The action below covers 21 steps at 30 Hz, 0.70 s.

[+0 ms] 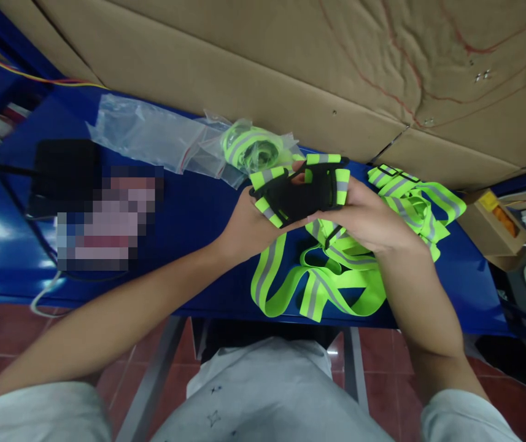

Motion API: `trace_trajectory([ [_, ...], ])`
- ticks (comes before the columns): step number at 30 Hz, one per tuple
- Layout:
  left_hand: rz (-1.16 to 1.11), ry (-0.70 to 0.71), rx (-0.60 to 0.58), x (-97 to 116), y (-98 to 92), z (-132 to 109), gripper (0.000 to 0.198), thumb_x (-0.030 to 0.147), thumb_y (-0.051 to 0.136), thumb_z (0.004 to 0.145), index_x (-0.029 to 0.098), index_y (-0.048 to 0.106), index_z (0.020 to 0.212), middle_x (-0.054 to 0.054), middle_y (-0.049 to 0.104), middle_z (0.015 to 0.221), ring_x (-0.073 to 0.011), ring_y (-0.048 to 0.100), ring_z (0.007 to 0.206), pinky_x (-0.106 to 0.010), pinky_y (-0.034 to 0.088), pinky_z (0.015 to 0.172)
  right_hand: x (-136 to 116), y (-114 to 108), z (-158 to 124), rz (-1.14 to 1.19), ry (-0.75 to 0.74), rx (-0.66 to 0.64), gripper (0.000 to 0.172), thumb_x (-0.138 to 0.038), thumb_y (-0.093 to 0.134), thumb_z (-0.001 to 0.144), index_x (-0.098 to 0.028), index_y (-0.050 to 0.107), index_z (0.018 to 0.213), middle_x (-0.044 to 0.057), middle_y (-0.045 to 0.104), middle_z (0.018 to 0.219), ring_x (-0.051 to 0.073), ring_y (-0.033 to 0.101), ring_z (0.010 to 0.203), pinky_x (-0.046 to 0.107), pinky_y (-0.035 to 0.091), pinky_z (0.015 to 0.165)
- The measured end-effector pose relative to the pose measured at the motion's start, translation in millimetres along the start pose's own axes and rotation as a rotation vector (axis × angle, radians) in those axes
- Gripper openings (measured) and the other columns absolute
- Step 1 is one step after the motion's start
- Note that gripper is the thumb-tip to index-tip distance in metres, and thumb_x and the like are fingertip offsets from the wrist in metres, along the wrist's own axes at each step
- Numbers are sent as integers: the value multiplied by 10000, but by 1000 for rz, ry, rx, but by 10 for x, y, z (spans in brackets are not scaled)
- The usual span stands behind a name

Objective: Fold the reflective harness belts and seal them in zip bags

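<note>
Between both hands is a black patch with yellow-green reflective straps point(306, 193) at its corners, part of what looks like a reflective harness. My left hand point(248, 224) grips its left side, and my right hand point(359, 212) closes on the right side with the thumb along the lower edge. Some fingertips are hidden behind the patch. Loose reflective strap point(272, 294) hangs below and lies in loops on the blue table. More bundled reflective straps point(410, 196) with black buckles lie beyond my right forearm. A rolled strap in a clear bag point(256, 147) sits just behind the hands.
Clear plastic bags point(143, 132) lie at the back left of the blue table point(193, 215). A black box-shaped object point(64, 169) with a cable and a pixelated item point(115, 224) are at left. A small cardboard box point(493, 227) stands at right. Brown cardboard point(244, 61) lines the back.
</note>
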State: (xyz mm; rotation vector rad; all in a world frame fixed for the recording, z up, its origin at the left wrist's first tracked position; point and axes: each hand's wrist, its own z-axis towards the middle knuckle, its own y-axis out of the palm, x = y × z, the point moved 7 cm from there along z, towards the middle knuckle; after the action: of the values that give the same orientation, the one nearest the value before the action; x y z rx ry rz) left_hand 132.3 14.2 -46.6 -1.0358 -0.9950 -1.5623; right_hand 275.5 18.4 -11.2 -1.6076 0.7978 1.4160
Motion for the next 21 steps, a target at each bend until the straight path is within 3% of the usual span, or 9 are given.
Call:
trace_trajectory([
  [3, -138, 13, 34, -17, -25, 32, 450, 308, 1022, 568, 241, 766, 931, -31, 790, 998, -256, 739, 986, -463, 606, 1011, -44, -4, -15, 9, -4, -19, 526, -345, 891, 772, -229, 690, 1245, 35, 703, 1350, 254, 645, 1292, 426, 510, 1167],
  [6, -276, -66, 157, -67, -123, 88, 469, 290, 1022, 556, 261, 782, 958, -6, 794, 1060, -243, 728, 1007, -440, 616, 987, -102, 15, -40, -55, 17, -113, 441, -366, 825, 868, -253, 683, 1269, 5, 728, 1236, 200, 674, 1174, 343, 559, 1039],
  [9, -334, -86, 263, -71, -223, 145, 389, 269, 986, 606, 273, 777, 936, 16, 783, 1026, -212, 719, 939, -378, 631, 874, -121, -27, -63, -202, 64, -150, 228, -442, 703, 973, -218, 725, 1012, -18, 699, 916, 137, 658, 893, 251, 540, 795],
  [12, -301, -82, 344, -97, -305, 177, 328, 296, 977, 610, 273, 773, 865, 19, 763, 914, -186, 682, 787, -339, 606, 698, -153, -129, -65, -386, 31, -51, 388, -545, 663, 983, -197, 668, 813, -18, 591, 750, 119, 543, 714, 242, 427, 617],
  [16, -247, -81, 402, -186, -346, 171, 371, 395, 1008, 576, 258, 736, 788, 11, 749, 863, -184, 677, 749, -327, 587, 637, -256, -230, -84, -552, -93, 167, 454, -602, 657, 975, -202, 612, 765, -9, 542, 727, 128, 500, 694, 268, 391, 614],
  [21, -170, 5, 432, -219, -339, 139, 393, 468, 997, 615, 243, 716, 774, 15, 690, 775, -169, 644, 683, -357, 559, 658, -322, -145, -153, -594, -72, 182, 580, -672, 530, 1016, -210, 462, 674, -18, 484, 631, 115, 493, 607, 275, 371, 570],
])
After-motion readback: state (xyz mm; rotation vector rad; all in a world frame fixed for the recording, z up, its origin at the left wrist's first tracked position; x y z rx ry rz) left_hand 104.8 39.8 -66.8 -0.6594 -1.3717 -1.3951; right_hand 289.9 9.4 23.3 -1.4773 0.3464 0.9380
